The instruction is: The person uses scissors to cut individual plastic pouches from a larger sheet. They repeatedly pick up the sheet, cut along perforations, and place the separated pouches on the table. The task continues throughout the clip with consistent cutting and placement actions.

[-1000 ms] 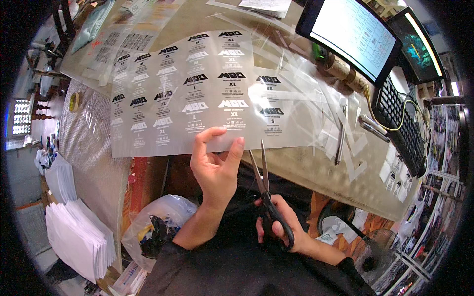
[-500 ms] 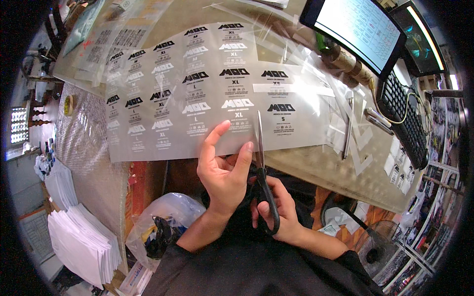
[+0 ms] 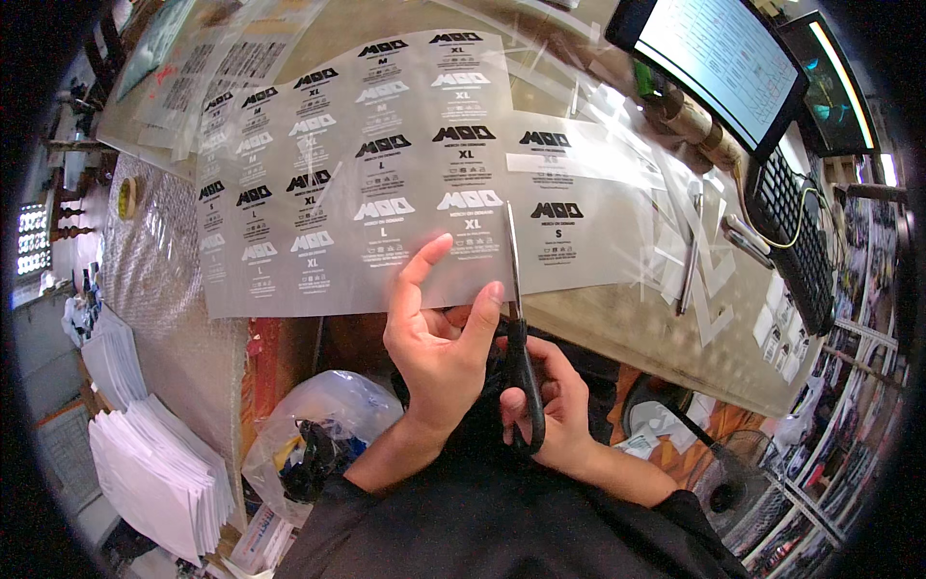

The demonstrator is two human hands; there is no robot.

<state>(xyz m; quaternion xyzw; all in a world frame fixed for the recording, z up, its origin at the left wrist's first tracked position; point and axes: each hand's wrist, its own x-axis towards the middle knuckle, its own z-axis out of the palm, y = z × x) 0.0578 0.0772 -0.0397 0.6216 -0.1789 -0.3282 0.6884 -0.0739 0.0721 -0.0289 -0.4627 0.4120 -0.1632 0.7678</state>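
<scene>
A large translucent film sheet [image 3: 338, 217] with rows of black and white printed labels lies over the table and hangs past its near edge. My left hand [image 3: 439, 352] holds the sheet's near edge, with thumb and forefinger lying on top and the other fingers partly hidden below. Black-handled scissors [image 3: 522, 376] are gripped in my right hand [image 3: 559, 405], beside my left thumb. Their blades look nearly together and point away from me, along the gap between the big part of the sheet and a narrower right-hand piece [image 3: 579, 217].
A monitor [image 3: 714, 68], a keyboard [image 3: 786, 232] and a cardboard tube [image 3: 699, 130] stand at the right. Film offcuts [image 3: 709, 280] lie near a metal pen-like rod [image 3: 689, 256]. Stacked white paper [image 3: 159, 473] and a plastic bag [image 3: 323, 425] are at lower left; a fan [image 3: 738, 482] is lower right.
The scissors' handles have turned and drawn closer together, and the blades have straightened, their tips slightly farther forward. My left hand keeps nearly the same pose on the sheet.
</scene>
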